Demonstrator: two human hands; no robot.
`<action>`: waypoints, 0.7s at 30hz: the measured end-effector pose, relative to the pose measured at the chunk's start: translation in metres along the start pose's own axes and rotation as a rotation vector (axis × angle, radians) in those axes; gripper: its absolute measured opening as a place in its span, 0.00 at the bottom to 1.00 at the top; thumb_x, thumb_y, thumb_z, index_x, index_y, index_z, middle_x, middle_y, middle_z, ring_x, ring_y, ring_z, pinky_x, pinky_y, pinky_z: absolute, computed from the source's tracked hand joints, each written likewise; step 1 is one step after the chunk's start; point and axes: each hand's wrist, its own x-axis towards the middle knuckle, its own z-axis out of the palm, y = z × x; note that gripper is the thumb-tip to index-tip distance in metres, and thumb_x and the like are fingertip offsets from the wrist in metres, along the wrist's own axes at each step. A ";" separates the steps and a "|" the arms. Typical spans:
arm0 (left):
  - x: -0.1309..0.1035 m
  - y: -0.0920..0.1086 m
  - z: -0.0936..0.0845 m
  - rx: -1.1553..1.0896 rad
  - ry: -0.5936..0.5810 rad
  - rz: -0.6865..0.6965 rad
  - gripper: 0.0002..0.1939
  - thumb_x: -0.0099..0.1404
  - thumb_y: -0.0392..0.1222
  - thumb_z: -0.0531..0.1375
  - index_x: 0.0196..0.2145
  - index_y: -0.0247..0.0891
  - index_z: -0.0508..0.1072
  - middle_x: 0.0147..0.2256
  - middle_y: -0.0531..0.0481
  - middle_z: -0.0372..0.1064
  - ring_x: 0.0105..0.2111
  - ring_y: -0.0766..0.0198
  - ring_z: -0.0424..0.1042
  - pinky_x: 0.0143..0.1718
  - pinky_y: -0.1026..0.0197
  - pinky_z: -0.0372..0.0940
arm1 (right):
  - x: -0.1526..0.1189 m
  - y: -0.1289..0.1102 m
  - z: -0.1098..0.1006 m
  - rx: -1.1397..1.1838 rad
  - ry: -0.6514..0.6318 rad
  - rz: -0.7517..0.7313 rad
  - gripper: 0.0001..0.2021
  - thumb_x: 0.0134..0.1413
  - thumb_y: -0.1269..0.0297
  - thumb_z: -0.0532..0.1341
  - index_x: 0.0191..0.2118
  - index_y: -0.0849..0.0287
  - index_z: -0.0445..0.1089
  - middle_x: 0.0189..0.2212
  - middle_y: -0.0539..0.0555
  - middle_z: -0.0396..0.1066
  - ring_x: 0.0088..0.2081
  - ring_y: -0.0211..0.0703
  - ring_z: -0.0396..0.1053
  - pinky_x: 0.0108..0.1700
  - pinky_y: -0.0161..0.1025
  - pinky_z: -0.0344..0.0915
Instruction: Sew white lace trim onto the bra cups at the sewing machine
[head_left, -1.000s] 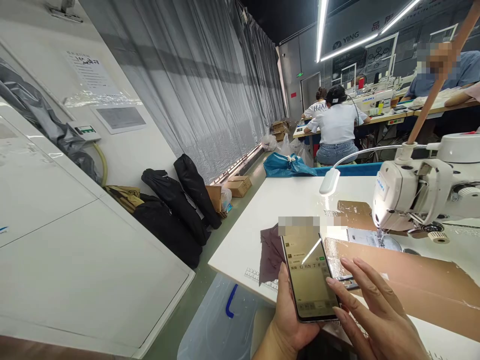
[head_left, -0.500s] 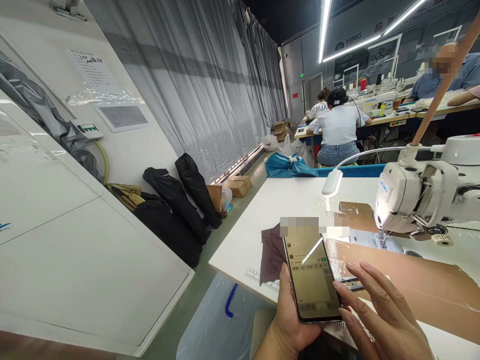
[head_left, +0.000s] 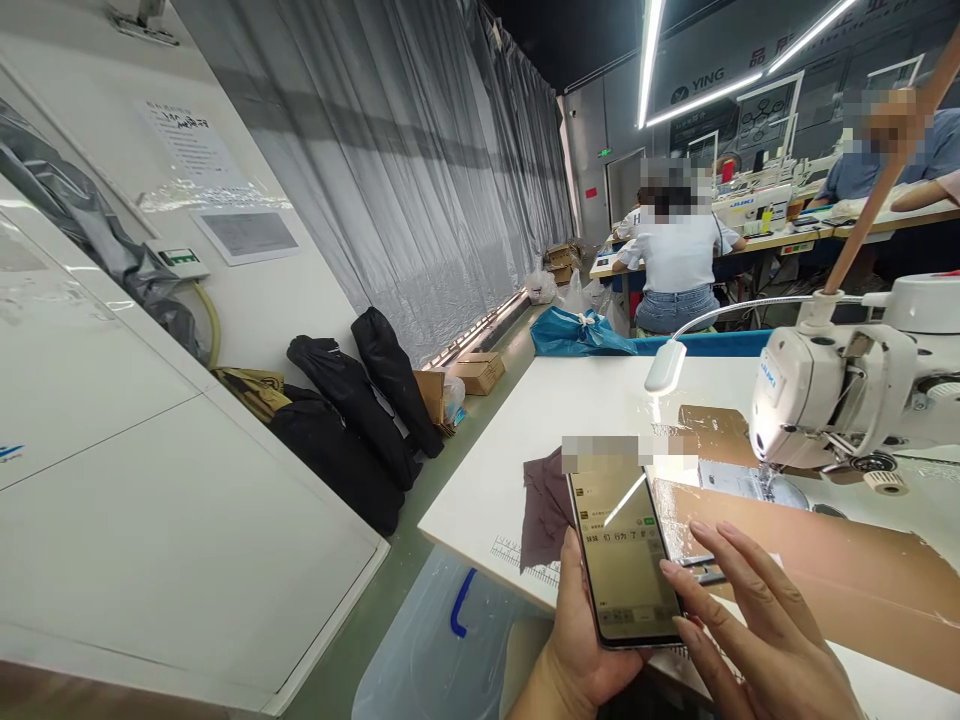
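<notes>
A smartphone (head_left: 626, 560) with a lit screen of text lies tilted in my left hand (head_left: 577, 640), whose thumb and fingers close round its lower edges. Beside the phone's right edge is my right hand (head_left: 765, 620), its fingers spread and holding nothing; the index fingertip and thumb are close to the screen edge. Behind the phone, a dark purple-brown cloth (head_left: 546, 510) rests on the white table (head_left: 480, 470). Partly hidden by my right fingers, a metal tool (head_left: 705, 572) lies near a brown board (head_left: 840, 570) on the table.
At right a white sewing machine (head_left: 810, 390) stands on the table, with a small lamp (head_left: 665, 366) on a bendy neck. Below the front edge is a clear plastic bin (head_left: 420, 640). Black bags (head_left: 337, 440) lean by a white cabinet (head_left: 172, 560). People sit at machines further back.
My right hand has shifted slightly left, bringing its index finger and thumb nearer the phone's edge. The left hand and the phone stay almost still.
</notes>
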 end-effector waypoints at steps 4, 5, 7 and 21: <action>0.000 0.000 0.001 0.007 -0.005 -0.002 0.38 0.67 0.65 0.46 0.59 0.30 0.65 0.57 0.42 0.65 0.57 0.57 0.64 0.61 0.57 0.49 | 0.000 0.000 -0.001 -0.013 0.003 0.002 0.17 0.61 0.64 0.54 0.52 0.64 0.66 0.60 0.69 0.56 0.63 0.65 0.51 0.55 0.54 0.56; -0.001 0.000 0.001 0.007 -0.008 -0.005 0.38 0.67 0.65 0.46 0.59 0.30 0.65 0.57 0.42 0.66 0.57 0.56 0.65 0.61 0.57 0.49 | 0.000 0.000 -0.001 -0.015 0.005 0.002 0.16 0.60 0.64 0.54 0.51 0.64 0.66 0.60 0.69 0.56 0.63 0.65 0.51 0.56 0.54 0.55; -0.001 0.000 0.001 0.001 -0.014 -0.009 0.38 0.67 0.65 0.46 0.58 0.30 0.66 0.56 0.42 0.67 0.56 0.57 0.66 0.60 0.58 0.50 | 0.000 0.000 -0.002 -0.014 0.002 -0.002 0.16 0.60 0.64 0.54 0.51 0.65 0.67 0.60 0.70 0.56 0.63 0.65 0.51 0.56 0.53 0.55; -0.001 0.000 0.001 -0.003 -0.013 -0.008 0.37 0.67 0.65 0.47 0.58 0.30 0.66 0.57 0.42 0.66 0.56 0.56 0.65 0.61 0.57 0.51 | 0.002 0.000 0.001 -0.003 -0.012 -0.012 0.16 0.60 0.65 0.54 0.51 0.65 0.68 0.61 0.70 0.54 0.64 0.66 0.49 0.58 0.53 0.53</action>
